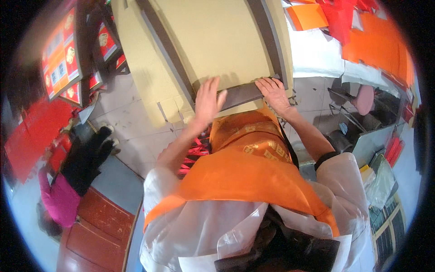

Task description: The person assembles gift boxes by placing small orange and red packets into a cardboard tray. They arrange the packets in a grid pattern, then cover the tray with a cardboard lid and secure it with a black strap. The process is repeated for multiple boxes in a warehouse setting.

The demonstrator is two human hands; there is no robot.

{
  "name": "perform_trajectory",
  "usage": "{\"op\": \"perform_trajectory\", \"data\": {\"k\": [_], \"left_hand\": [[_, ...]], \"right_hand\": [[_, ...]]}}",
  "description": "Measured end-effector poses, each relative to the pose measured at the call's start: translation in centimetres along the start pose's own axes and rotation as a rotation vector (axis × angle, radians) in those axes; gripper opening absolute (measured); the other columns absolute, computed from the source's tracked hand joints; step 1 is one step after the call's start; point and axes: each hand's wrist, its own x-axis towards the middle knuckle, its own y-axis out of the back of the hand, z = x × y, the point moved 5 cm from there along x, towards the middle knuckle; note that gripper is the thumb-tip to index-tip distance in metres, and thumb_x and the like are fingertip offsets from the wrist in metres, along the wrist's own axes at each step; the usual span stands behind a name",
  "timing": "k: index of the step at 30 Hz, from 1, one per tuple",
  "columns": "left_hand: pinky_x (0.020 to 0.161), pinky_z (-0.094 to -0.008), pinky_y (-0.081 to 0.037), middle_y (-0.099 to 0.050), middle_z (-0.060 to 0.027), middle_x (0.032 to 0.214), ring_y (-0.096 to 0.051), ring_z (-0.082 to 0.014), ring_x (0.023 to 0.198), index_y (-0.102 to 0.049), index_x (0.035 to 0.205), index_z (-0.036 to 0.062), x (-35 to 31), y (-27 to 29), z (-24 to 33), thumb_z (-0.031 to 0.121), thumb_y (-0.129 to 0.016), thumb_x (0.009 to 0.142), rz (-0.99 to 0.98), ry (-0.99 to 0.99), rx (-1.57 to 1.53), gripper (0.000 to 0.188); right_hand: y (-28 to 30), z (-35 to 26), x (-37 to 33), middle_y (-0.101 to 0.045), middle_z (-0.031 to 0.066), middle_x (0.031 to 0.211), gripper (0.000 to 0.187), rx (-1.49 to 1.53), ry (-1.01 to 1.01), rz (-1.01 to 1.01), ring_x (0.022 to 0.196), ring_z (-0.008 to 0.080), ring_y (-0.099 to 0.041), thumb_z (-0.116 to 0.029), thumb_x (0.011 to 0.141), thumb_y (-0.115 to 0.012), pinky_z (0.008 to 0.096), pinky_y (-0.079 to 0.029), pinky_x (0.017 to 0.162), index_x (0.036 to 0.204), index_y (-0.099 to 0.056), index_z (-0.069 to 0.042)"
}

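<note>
On a large tan cardboard sheet in front of me stands a dark brown frame made of long narrow strips. Its near crosspiece runs between the two long sides, close to the sheet's front edge. At the near left corner, my left hand rests against the crosspiece with fingers stretched out and thumb apart. My right hand lies flat over the crosspiece's right end, fingers extended, beside the right long strip. Neither hand is wrapped round anything. The frame's far end is cut off by the picture's edge.
Stacks of red and orange printed boxes rise at the left. Another person in a pink top is beyond a red sheet. To the right are a white-covered table with orange sheets and a pink-seated stool.
</note>
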Motion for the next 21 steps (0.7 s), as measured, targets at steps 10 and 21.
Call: {"op": "perform_trajectory", "data": {"k": [10, 21], "left_hand": [[0.079, -0.0387, -0.039, -0.052, -0.0094, 0.099, -0.049, -0.0256, 0.095, -0.050, 0.111, 0.0099, -4.1, -6.6, -1.0, 0.014, -0.051, 0.073, 0.333, -0.125, 0.637, 0.038], [0.101, -0.0567, -0.020, -0.054, -0.0055, 0.078, -0.051, -0.0210, 0.090, -0.054, 0.076, 0.0095, -5.0, -2.9, -2.6, 0.016, -0.056, 0.071, 0.188, -0.093, 0.674, 0.009]], "right_hand": [[-1.8, 0.4, 0.6, -0.051, 0.0086, 0.102, 0.027, 0.010, 0.024, -0.218, 0.098, 0.0236, -0.048, -0.007, 0.073, -0.053, 0.0383, -0.035, 0.084, 0.100, -0.048, -0.005], [3.2, 2.5, -1.7, -0.055, 0.0059, 0.102, 0.020, -0.350, 0.134, -0.035, 0.121, 0.0224, -0.036, -0.010, 0.073, -0.057, 0.0546, -0.013, 0.106, 0.092, -0.051, -0.007]]}}
